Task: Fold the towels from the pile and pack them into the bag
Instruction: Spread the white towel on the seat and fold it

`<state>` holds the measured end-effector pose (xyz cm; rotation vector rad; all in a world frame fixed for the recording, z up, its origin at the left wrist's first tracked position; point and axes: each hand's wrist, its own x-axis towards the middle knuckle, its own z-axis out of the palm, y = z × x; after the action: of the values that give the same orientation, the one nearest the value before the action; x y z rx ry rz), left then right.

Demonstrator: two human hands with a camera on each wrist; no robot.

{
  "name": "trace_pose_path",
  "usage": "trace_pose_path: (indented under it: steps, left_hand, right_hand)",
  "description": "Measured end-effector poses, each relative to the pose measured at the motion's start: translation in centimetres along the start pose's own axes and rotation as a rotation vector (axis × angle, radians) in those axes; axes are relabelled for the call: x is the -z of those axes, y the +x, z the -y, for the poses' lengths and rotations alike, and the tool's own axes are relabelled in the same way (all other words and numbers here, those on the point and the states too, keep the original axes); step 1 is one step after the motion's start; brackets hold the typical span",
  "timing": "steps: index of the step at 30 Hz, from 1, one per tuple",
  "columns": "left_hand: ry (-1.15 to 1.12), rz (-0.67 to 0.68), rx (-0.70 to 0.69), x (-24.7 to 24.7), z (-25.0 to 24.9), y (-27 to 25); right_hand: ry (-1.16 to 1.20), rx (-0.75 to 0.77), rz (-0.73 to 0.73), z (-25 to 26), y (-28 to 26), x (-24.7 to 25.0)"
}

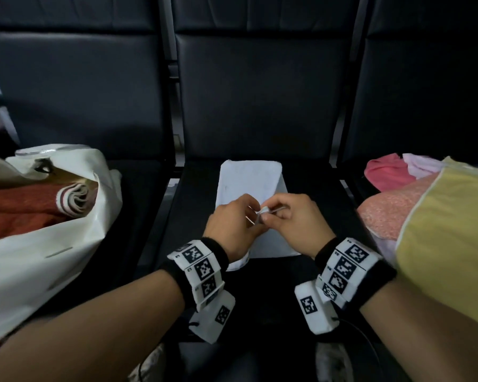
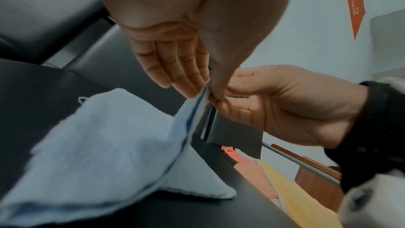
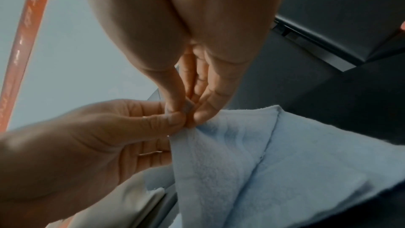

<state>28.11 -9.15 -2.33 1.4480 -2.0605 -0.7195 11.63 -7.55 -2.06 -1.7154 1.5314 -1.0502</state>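
- Between my two hands, a little above the seat, I hold up one edge of the pale blue towel (image 1: 251, 186); lifting it lets me line up the layers before I lay the fold down.
- My left hand (image 1: 233, 219) pinches that edge between thumb and fingertips (image 2: 188, 91), its other fingers straight and out of the way so they do not crease the cloth.
- My right hand (image 1: 293, 219) pinches the same edge just beside the left, thumb against curled fingers (image 3: 175, 108), so the two grips nearly touch and the corner stays square.
- Beyond my knuckles the rest of the towel lies flat on the black seat (image 1: 309, 271), already doubled over; I judge one more fold is due.
- Well off to my left hand's side the white plastic bag (image 1: 53, 244) gapes open with a rust-red folded towel (image 1: 20, 205) inside, ready to take this one.
- Off to my right hand's side waits the pile (image 1: 414, 205) of pink, yellow and speckled cloths, within reach for the next pick.
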Motion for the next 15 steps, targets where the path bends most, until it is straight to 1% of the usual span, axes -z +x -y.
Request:
trace_pose_path:
  steps: [2,4,7,9,11,13,15]
  left_hand:
    - [0.004,-0.013,0.018,0.1,0.4,0.6]
    - [-0.022,-0.037,0.035,-0.2,0.3,1.5]
    - [-0.024,-0.051,0.03,-0.8,-0.4,3.0]
    - [-0.037,-0.036,0.016,-1.4,-0.8,3.8]
    - [-0.031,-0.004,0.01,-1.9,-1.0,4.1]
    - [-0.012,0.034,0.002,-2.3,-1.0,4.2]
    - [-0.022,0.074,-0.002,-2.6,-0.9,4.2]
  right_hand:
    - [0.01,-0.019,0.021,-0.4,0.3,0.1]
    - [0.005,-0.06,-0.02,-1.3,0.9,0.4]
    - [-0.055,-0.228,-0.114,-3.3,1.7,1.5]
    - [-0.141,-0.372,-0.081,-4.4,1.9,2.0]
    - [-0.241,-0.472,-0.01,-5.5,1.8,2.0]
    - [-0.333,-0.528,0.037,-6.3,1.7,1.4]
    - [-0.432,-0.555,0.036,-6.4,1.8,0.8]
